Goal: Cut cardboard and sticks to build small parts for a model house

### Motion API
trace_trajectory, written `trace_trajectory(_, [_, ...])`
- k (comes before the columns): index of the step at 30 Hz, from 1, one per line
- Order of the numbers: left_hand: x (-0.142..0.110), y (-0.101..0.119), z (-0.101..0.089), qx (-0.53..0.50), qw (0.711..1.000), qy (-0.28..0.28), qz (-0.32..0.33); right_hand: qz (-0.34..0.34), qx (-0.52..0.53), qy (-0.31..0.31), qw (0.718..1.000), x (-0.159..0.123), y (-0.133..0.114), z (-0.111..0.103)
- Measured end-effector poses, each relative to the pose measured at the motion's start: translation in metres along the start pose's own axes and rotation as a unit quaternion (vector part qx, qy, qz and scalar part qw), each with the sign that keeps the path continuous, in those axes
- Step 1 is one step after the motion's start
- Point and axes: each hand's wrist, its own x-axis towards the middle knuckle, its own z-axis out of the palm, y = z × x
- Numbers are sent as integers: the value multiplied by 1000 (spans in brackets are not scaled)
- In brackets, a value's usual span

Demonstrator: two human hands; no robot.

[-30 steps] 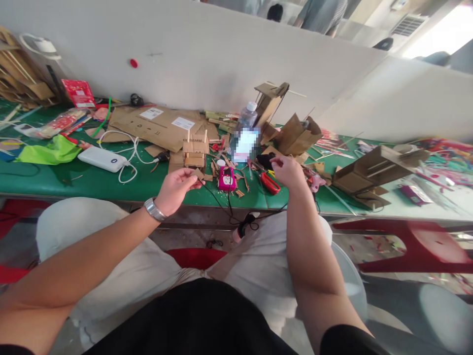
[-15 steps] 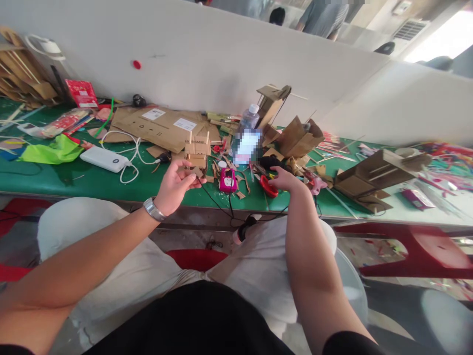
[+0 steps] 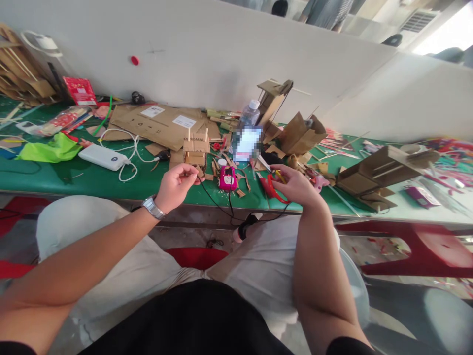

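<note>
Over the green table (image 3: 99, 186), the right hand (image 3: 298, 185) has gripped red-handled scissors (image 3: 272, 190).

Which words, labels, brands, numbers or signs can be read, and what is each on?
"MM", ending the print on the small cardboard structure; preceding characters unclear.
Small printed symbols on the flat cardboard: too small to identify.
Too small or blurred: white labels, red packet, purple box, phone screen.

A white power bank (image 3: 101, 157) lies beside a crumpled lime-green sheet (image 3: 50, 149).
</note>
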Motion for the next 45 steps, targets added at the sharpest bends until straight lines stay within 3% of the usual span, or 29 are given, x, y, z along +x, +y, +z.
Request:
trace_trajectory(6, [5,-14,-4,64,996,40,38,-172,11,-16,985,-28,-74,30])
trace_trajectory(11, [9,-17,-6,79,994,59,44,-186,13,0,983,-42,-101,55])
trace_trajectory(28, [9,-10,-10,209,966,92,123,-151,-20,-7,988,-50,-109,69])
trace_trajectory(45, [6,1,-9,328,923,78,185,-131,-70,-1,989,-57,-120,69])
